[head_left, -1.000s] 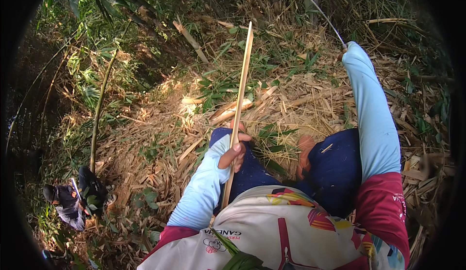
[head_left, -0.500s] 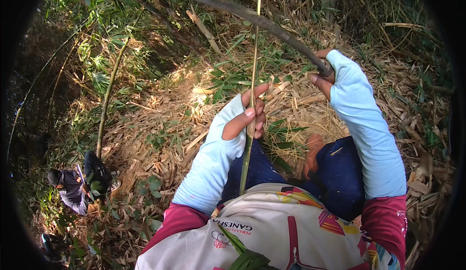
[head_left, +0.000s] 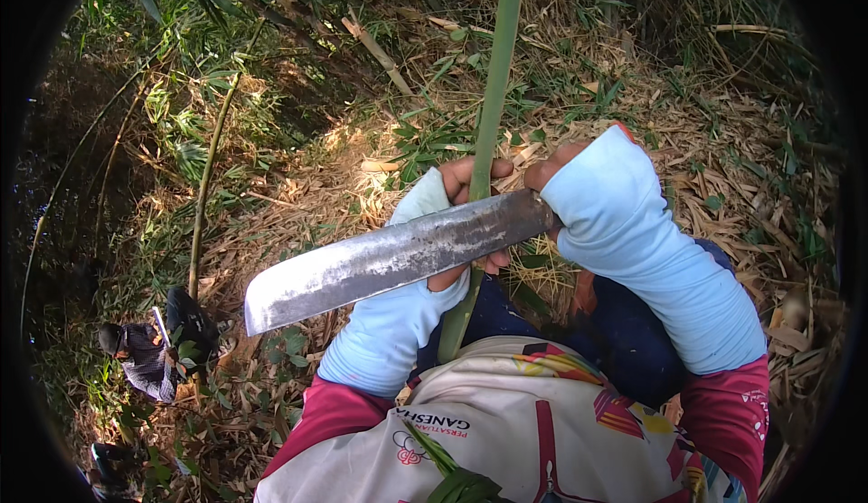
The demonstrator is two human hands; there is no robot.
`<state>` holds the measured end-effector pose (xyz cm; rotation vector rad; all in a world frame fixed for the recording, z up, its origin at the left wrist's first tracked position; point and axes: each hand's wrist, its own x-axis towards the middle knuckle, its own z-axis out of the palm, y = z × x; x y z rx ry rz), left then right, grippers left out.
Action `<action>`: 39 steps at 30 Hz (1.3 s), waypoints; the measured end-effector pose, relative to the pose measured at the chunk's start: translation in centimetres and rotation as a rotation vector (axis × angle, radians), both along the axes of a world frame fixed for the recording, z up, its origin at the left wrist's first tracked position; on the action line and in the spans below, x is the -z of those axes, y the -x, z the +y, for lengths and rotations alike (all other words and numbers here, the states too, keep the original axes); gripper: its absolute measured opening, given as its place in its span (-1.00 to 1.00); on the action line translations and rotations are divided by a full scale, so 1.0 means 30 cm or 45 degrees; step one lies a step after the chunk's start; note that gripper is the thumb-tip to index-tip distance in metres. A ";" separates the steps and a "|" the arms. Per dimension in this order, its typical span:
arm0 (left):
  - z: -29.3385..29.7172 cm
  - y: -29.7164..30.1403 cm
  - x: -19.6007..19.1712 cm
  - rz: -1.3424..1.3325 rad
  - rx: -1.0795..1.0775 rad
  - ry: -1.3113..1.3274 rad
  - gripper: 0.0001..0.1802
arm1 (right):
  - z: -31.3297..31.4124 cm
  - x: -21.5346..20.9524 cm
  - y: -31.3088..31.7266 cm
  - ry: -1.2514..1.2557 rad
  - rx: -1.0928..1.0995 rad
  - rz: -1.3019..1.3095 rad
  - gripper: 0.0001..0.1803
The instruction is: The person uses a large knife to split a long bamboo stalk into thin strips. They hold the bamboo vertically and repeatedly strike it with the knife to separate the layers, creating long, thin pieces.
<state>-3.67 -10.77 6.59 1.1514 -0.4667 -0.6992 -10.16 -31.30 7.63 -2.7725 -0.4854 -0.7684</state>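
Observation:
A long, flat green bamboo strip (head_left: 500, 69) runs from the top of the view down to my waist. My left hand (head_left: 467, 176) is closed round its middle, partly hidden behind the blade. In my right hand (head_left: 553, 170) is a machete (head_left: 398, 254), gripped by its handle, which my fingers cover. Its broad, worn metal blade points to the left, with its flat side toward me. The blade crosses in front of the strip and my left hand; whether it touches the strip I cannot tell.
Dry leaves and bamboo litter (head_left: 298, 223) cover the ground. A slender bamboo stalk (head_left: 210, 159) rises at left, near a person (head_left: 149, 354) holding something thin and pale. A cut bamboo piece (head_left: 378, 54) leans farther back. Thick growth stands behind.
The machete has come down from above, its blade turning from edge-on to flat across my left hand. My right hand has moved left and down. The strip now shows its broad green face.

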 end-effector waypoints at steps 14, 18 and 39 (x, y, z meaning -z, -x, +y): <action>-0.058 0.137 -0.068 -0.509 -0.273 -0.270 0.22 | -0.014 0.001 0.035 0.017 0.086 -0.181 -0.92; -0.059 0.142 -0.060 -0.532 -0.319 -0.287 0.24 | -0.014 -0.007 0.043 0.048 0.107 -0.129 -0.92; -0.048 0.123 -0.045 -0.699 -0.274 -0.501 0.02 | -0.019 0.009 0.039 -0.010 0.115 -0.127 -0.68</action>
